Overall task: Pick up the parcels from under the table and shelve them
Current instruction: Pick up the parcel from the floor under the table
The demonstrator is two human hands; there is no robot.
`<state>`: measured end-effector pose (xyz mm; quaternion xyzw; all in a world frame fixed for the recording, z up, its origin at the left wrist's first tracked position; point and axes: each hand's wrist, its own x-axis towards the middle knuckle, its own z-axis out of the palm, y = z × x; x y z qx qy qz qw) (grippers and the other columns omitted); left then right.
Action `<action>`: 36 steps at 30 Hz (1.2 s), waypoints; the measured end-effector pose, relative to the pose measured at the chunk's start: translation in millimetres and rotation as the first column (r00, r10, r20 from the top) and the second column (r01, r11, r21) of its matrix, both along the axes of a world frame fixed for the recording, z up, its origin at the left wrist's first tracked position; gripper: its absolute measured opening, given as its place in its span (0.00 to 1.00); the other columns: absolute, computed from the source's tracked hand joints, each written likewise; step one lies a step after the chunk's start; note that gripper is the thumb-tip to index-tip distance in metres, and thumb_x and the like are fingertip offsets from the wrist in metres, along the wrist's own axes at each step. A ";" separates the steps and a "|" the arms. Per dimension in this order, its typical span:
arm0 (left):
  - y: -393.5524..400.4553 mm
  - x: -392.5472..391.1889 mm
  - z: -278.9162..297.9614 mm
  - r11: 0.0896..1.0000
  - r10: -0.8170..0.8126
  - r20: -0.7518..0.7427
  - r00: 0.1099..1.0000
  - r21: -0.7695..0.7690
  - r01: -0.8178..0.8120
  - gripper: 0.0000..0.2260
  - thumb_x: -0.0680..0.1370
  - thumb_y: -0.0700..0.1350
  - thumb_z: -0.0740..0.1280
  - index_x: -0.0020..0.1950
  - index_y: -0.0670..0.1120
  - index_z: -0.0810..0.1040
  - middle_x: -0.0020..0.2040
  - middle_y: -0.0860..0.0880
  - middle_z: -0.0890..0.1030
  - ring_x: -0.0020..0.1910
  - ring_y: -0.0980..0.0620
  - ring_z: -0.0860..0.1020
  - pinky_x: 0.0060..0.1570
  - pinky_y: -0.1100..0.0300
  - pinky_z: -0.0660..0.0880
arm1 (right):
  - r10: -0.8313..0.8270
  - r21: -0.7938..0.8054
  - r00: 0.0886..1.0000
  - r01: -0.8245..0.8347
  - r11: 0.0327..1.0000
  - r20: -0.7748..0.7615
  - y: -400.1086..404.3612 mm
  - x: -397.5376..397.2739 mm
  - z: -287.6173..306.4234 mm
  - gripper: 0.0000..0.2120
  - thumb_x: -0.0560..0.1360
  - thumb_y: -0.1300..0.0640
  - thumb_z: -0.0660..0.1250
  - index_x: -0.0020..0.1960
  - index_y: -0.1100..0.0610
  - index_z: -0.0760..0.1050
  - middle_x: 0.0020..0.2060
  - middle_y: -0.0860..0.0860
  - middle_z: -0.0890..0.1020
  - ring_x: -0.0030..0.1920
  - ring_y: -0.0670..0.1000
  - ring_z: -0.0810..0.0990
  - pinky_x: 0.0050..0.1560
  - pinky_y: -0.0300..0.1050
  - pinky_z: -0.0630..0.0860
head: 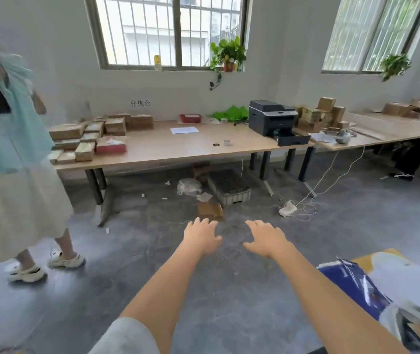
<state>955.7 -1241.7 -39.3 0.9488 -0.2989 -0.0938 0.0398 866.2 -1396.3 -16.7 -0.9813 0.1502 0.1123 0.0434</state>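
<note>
A small brown cardboard parcel lies on the grey floor in front of the long wooden table. Further under the table stands another brown parcel, beside a clear plastic bag and a grey crate. My left hand and my right hand reach forward over the floor, both empty with fingers spread, a little short of the nearest parcel. No shelf is in view.
A person in a light green top and cream skirt stands at the left. Several parcels are stacked on the table's left end; a printer sits at its right. A power strip with cables lies on the floor. Blue and yellow packaging is at lower right.
</note>
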 end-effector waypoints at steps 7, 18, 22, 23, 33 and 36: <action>-82.4 125.2 0.0 1.000 0.027 -0.030 0.999 -0.001 -0.028 0.25 0.79 0.53 0.55 0.76 0.48 0.62 0.74 0.46 0.67 0.73 0.44 0.63 0.72 0.49 0.60 | 0.014 0.034 1.000 -0.013 0.999 -0.019 -86.9 134.1 -5.9 0.33 0.77 0.45 0.58 0.77 0.54 0.51 0.75 0.53 0.61 0.73 0.57 0.62 0.69 0.55 0.62; -214.6 352.4 -15.4 0.990 0.138 -0.061 0.989 0.052 -0.135 0.27 0.80 0.54 0.54 0.78 0.49 0.58 0.78 0.46 0.61 0.77 0.43 0.58 0.75 0.48 0.57 | 0.123 0.036 0.992 -0.121 0.992 -0.040 -223.6 380.0 -30.0 0.32 0.76 0.45 0.59 0.76 0.55 0.54 0.73 0.55 0.65 0.71 0.58 0.65 0.68 0.56 0.63; -250.1 424.1 -15.7 0.987 0.156 -0.080 0.984 0.035 -0.154 0.26 0.80 0.54 0.53 0.78 0.50 0.57 0.78 0.47 0.60 0.78 0.43 0.57 0.76 0.47 0.56 | 0.163 0.023 0.985 -0.162 0.987 -0.055 -261.5 459.5 -29.7 0.33 0.75 0.46 0.60 0.76 0.55 0.55 0.72 0.55 0.65 0.71 0.59 0.65 0.68 0.56 0.63; -256.4 442.4 -17.2 0.986 0.167 -0.086 0.982 0.028 -0.165 0.26 0.80 0.54 0.53 0.78 0.50 0.57 0.79 0.47 0.60 0.78 0.43 0.57 0.76 0.47 0.55 | 0.176 0.021 0.983 -0.175 0.984 -0.057 -269.1 478.3 -30.4 0.33 0.75 0.46 0.60 0.76 0.55 0.54 0.73 0.55 0.65 0.71 0.59 0.65 0.68 0.56 0.64; -323.5 634.0 -43.6 0.983 0.182 -0.084 0.980 -0.016 -0.184 0.27 0.81 0.57 0.52 0.79 0.51 0.55 0.80 0.47 0.56 0.79 0.43 0.51 0.76 0.46 0.52 | 0.215 0.029 0.975 -0.213 0.977 -0.052 -335.2 667.9 -52.9 0.36 0.76 0.43 0.59 0.78 0.53 0.49 0.76 0.54 0.59 0.73 0.58 0.63 0.69 0.57 0.63; -338.1 683.0 -53.4 0.981 0.192 -0.093 0.977 -0.007 -0.194 0.27 0.81 0.57 0.53 0.79 0.52 0.55 0.80 0.47 0.55 0.79 0.43 0.51 0.76 0.46 0.52 | 0.230 0.024 0.970 -0.229 0.973 -0.074 -349.8 721.4 -59.4 0.36 0.76 0.43 0.58 0.78 0.53 0.48 0.77 0.54 0.57 0.73 0.59 0.62 0.70 0.58 0.62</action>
